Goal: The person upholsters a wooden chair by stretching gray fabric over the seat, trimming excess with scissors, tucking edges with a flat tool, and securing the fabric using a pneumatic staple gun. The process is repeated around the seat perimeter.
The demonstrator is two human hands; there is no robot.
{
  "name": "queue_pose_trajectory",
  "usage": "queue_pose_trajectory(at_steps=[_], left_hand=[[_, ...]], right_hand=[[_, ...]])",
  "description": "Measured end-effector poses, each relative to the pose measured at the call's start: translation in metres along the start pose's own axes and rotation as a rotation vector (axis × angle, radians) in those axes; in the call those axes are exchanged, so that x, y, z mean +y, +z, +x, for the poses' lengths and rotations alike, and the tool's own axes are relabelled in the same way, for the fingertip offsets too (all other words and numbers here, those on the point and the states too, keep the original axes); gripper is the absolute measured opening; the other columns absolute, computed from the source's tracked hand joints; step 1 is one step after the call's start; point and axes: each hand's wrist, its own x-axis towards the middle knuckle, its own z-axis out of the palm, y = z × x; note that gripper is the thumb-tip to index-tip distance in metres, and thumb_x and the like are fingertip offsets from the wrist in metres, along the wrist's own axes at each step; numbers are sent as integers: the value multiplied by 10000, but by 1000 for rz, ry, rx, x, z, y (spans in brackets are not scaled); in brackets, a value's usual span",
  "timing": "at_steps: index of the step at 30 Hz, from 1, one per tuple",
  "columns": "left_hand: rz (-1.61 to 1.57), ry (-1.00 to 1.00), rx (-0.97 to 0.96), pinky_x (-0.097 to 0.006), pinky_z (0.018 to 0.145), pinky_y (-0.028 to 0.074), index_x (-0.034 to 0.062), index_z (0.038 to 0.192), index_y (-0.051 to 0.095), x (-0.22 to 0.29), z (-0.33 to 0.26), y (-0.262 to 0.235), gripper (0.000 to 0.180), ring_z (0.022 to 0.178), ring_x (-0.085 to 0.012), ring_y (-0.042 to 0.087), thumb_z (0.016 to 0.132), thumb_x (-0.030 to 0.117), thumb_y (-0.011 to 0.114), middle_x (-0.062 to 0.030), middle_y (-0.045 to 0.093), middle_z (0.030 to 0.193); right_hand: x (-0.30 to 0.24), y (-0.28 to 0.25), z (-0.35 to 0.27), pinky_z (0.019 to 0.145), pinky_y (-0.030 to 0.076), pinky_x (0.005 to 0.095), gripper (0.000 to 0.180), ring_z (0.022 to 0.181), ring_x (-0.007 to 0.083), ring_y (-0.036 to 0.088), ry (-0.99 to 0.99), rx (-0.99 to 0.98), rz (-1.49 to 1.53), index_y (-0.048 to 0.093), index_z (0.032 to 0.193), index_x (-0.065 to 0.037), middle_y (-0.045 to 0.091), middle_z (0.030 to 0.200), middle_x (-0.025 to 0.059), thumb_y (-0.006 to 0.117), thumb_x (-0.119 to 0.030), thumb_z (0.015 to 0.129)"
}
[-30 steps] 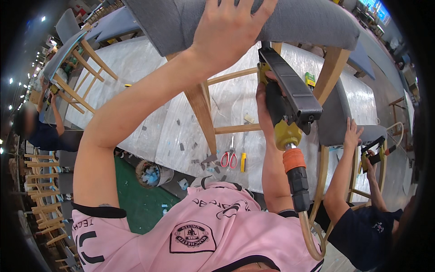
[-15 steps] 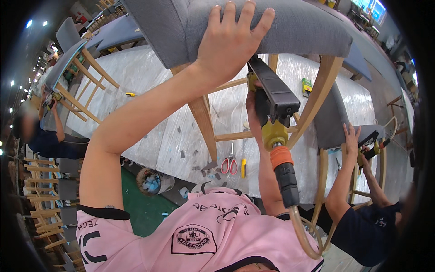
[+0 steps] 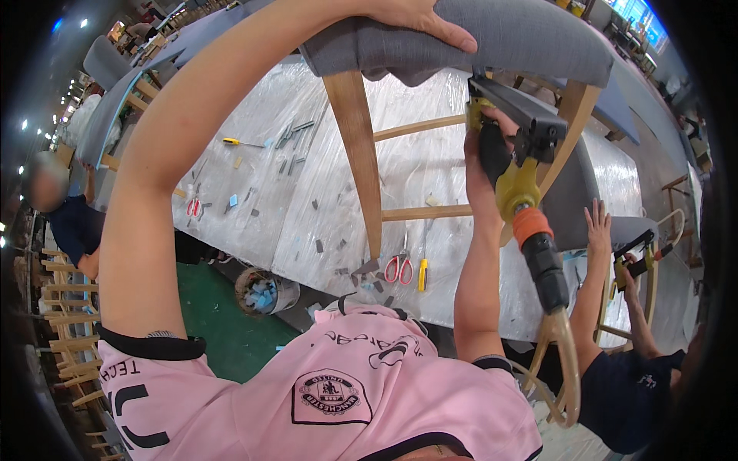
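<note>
A chair with grey fabric upholstery (image 3: 530, 38) and pale wooden legs (image 3: 355, 146) stands before me on the plastic-covered table (image 3: 307, 223). My left hand (image 3: 419, 19) rests on the upholstery at the upper edge, thumb stretched out; its other fingers are partly cut off. Below the seat, my right hand (image 3: 486, 150) grips a yellow and black air staple gun (image 3: 519, 180). The gun's nose is up at the seat's underside, where exact contact is hidden. From its orange and black coupling a clear hose (image 3: 569, 376) curves down.
Red-handled scissors (image 3: 399, 269) and a yellow-handled tool (image 3: 423, 275) lie near the table edge, among fabric scraps. Another scissors (image 3: 194, 207) lies further left. A scrap bucket (image 3: 265, 292) stands below. Co-workers work on chairs at right (image 3: 630, 392) and left (image 3: 73, 223).
The chair has turned and shifted right, and its backrest has left the view. My left hand has slid up over the upholstery. The staple gun has moved right with my right hand.
</note>
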Motion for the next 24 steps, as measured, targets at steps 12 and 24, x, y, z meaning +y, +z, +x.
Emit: queue_pose_trajectory(at_steps=[12, 24], left_hand=[[707, 88, 684, -499, 982, 464, 25, 1533, 405, 15, -26, 82, 952, 1153, -393, 549, 775, 432, 813, -241, 534, 1317], [859, 59, 803, -523, 946, 488, 40, 1480, 478, 25, -23, 90, 592, 1059, -378, 581, 910, 168, 573, -225, 568, 1234]], right_hand=[[-16, 22, -10, 987, 498, 349, 340, 1096, 183, 632, 2, 19, 35, 642, 1246, -56, 667, 1202, 98, 720, -50, 916], [-8, 30, -15, 956, 501, 345, 342, 1046, 172, 633, 22, 27, 102, 661, 1198, -88, 670, 1146, 83, 721, -12, 871]])
